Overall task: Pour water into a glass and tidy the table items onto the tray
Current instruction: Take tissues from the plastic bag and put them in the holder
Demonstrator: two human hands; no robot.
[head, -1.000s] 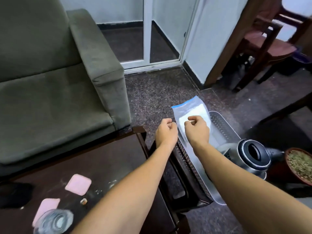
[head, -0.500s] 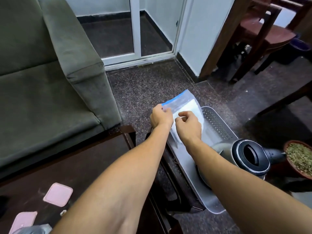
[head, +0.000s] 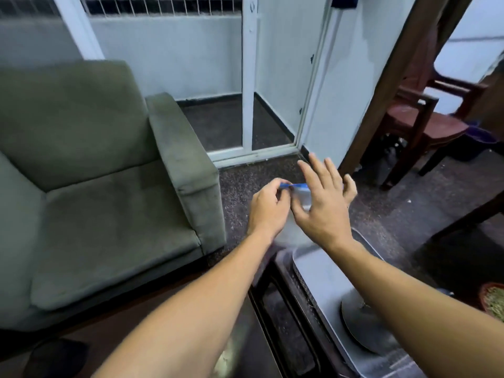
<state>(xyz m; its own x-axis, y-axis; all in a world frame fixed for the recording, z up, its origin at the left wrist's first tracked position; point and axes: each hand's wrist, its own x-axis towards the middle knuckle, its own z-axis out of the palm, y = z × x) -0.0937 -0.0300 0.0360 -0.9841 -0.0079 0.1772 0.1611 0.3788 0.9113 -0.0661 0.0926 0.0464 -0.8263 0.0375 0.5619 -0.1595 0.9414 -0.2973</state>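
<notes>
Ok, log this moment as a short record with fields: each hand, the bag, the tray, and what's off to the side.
left hand: pinches the bag's blue top edge
right hand: open, fingers spread, in front of the bag
bag: clear plastic with a blue strip, held up beyond the tray's far end; blurred
tray: grey, holds a round metal vessel partly hidden by the right forearm
side: green armchair on the left

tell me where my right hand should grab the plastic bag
Pinch the blue strip along the top of the bag, at its right end, coming from the right. The left hand pinches the left end, and the thin body below looks limp.
</notes>
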